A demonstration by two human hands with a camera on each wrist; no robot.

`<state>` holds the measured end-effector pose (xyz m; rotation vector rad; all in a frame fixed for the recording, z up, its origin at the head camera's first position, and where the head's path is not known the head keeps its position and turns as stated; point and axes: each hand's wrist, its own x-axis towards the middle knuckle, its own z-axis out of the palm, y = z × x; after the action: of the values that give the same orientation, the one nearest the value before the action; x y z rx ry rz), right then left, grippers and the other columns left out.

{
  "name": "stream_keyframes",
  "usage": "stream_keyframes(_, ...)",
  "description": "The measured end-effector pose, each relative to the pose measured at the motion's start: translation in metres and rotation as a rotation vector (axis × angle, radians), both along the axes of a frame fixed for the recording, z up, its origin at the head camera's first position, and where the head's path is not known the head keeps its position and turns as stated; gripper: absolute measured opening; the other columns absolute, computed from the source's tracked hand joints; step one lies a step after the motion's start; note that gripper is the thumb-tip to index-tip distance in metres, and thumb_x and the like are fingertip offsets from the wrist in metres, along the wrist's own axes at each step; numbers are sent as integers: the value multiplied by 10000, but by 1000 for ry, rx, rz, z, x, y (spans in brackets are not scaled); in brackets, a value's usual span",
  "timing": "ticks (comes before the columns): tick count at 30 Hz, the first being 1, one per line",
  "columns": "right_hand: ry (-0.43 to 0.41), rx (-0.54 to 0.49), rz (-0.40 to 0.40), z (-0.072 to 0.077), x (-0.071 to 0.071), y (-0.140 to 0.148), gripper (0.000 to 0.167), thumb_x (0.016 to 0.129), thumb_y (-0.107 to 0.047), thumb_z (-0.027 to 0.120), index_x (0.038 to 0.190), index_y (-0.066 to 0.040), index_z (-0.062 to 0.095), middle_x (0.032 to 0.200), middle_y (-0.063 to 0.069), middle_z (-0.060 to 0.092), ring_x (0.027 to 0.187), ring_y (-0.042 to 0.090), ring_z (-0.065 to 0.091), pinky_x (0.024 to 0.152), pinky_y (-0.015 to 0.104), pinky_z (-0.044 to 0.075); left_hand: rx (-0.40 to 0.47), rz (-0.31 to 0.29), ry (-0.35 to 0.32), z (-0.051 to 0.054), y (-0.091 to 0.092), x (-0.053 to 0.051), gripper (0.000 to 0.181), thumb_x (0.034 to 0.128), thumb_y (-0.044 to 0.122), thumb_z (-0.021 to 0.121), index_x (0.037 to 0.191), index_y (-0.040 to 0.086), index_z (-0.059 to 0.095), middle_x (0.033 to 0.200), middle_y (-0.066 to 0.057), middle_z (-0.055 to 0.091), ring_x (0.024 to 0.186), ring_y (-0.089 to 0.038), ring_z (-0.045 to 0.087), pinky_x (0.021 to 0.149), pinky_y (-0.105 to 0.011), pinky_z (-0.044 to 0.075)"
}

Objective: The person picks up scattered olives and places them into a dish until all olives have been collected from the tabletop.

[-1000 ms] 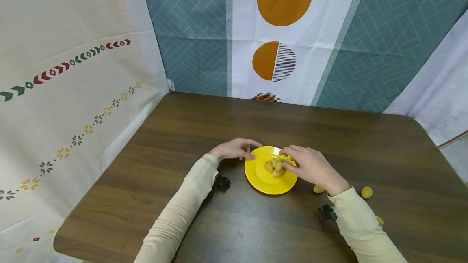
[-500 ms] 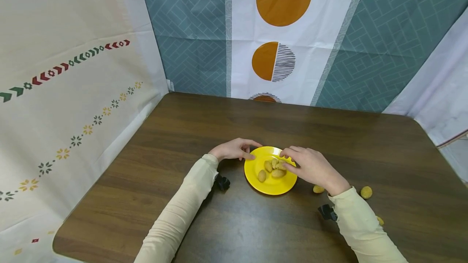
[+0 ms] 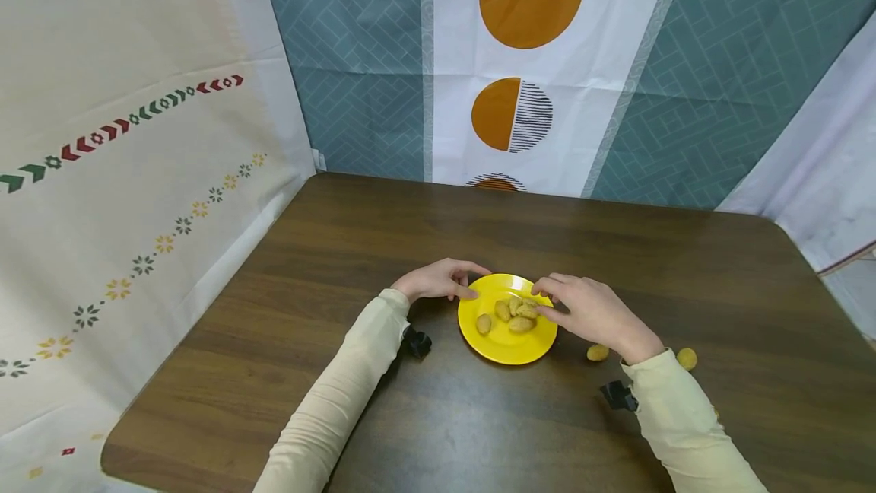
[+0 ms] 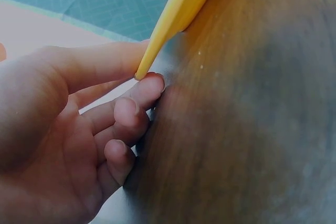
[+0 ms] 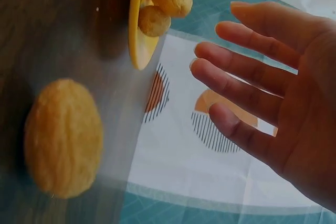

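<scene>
A yellow plate (image 3: 506, 350) on the table holds several small, oval, yellow-brown puffy balls with wrinkled skins; most lie clustered, and one ball (image 3: 484, 324) lies apart on the left side. My left hand (image 3: 438, 280) pinches the plate's left rim, thumb over it and a finger beneath, as the left wrist view shows on the plate's edge (image 4: 170, 24). Over the right rim hovers my right hand (image 3: 588, 314), fingers spread and loosely bent, nothing between them. In the right wrist view that hand (image 5: 283, 72) is apart from the plate (image 5: 135, 35) and its balls (image 5: 155, 21).
To the plate's right, a ball (image 3: 598, 353) lies on the brown wooden table (image 3: 342, 227), seen large in the right wrist view as a wrinkled ball (image 5: 64, 139). Another ball (image 3: 687, 358) sits by the right sleeve. Patterned cloths hang behind the table and at its sides.
One ball came loose from the cluster and rolled left across the plate. My right hand has drawn back slightly to the right. The left hand stays on the rim.
</scene>
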<state>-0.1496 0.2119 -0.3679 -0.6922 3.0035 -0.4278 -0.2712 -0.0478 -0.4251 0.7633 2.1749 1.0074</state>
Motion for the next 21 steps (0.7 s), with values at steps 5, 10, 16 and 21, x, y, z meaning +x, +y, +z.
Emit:
stream_keyframes(5,-11,31,-1,3,4,17,308,851,-189,739,1139,-111,660,1079,57,685,887,220,667,768,399,568,4,-7,7,-1,-1,0,500,921,234,657,1401,236,519,763,-33,517,581,-155,444,612,-230,442)
stream_keyframes(10,-6,107,-12,6,11,47,355,839,-222,748,1159,-110,642,1130,72,685,956,272,663,870,500,496,-1,-9,16,0,-1,-1,502,919,241,657,1402,235,519,783,-33,517,603,-152,452,609,-224,436)
stream_keyframes(16,-82,205,-63,5,23,98,552,796,-303,774,1263,-77,585,1232,165,642,1095,398,607,869,625,407,-5,-14,24,0,0,-1,500,917,239,657,1399,235,522,789,-31,508,619,-149,455,614,-221,432)
stream_keyframes(21,-188,250,-99,0,34,138,649,771,-304,787,1304,-32,536,1250,268,581,1036,436,615,770,612,461,-3,-10,23,0,-1,-1,494,918,244,658,1394,235,528,785,-32,520,617,-148,457,615,-221,435)
